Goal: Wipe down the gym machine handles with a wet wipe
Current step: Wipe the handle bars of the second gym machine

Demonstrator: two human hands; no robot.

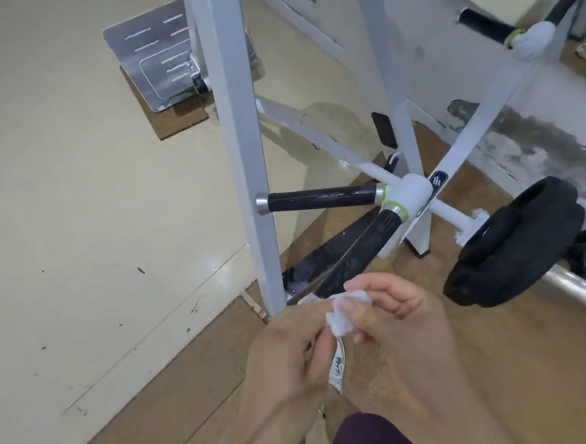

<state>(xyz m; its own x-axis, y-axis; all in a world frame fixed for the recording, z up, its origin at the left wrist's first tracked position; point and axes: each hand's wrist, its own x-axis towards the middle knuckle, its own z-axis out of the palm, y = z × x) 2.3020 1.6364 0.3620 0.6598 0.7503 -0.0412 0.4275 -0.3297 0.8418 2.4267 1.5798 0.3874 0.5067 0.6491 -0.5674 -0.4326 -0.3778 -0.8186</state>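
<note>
Wipe (348, 312), wet — limp, light, likely slippery (tears easily); right hand (393, 313) pinches it bunched, left hand (286, 352) grips its sachet (338, 371). Best held wadded against black handle (321, 198).

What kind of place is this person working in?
Most likely a gym: a white machine frame carries a black grip handle, and black weight plates sit at the right.

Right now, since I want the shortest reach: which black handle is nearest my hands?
The slanted handle pointing down from the white joint toward your right hand. The level handle sits higher; the far pair is at upper right.
</note>
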